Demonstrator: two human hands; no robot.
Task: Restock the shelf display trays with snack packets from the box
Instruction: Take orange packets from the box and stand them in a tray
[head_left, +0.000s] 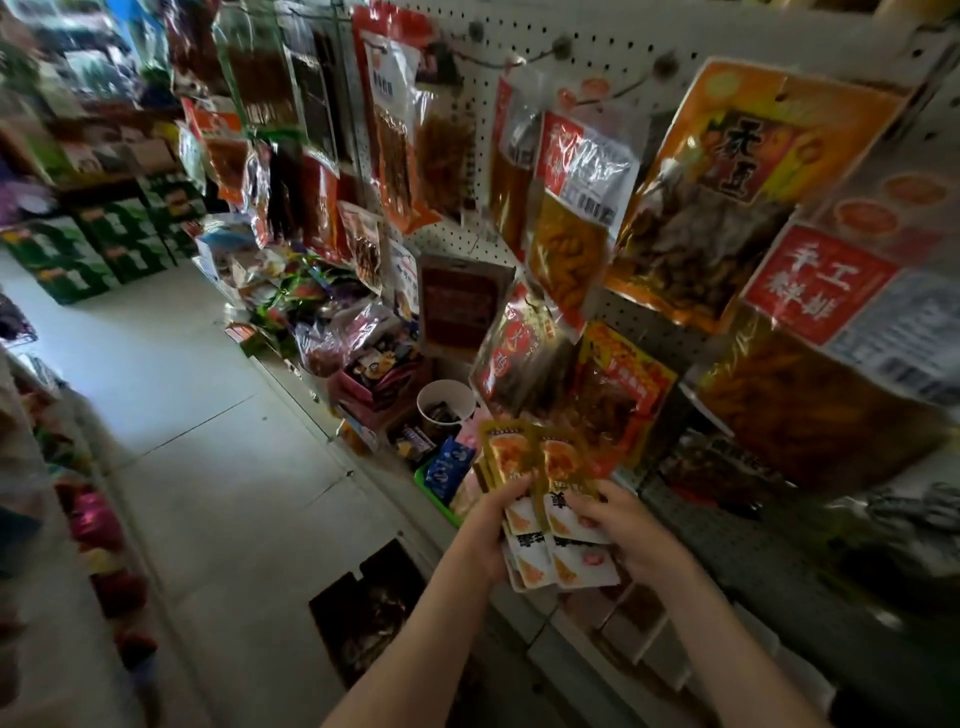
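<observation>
Before the pegboard (613, 57), I am pinching apparently light, slick, floppy snack packets (545, 483) edgewise between left hand (485, 530) and right hand (631, 538).

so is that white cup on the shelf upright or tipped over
Upright: the white cup has its round mouth facing up, and dark wrappers show inside it.

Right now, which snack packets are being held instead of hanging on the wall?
The small gold packets, gripped between the left hand and right hand. The bigger bags all hang from the white pegboard.
</observation>
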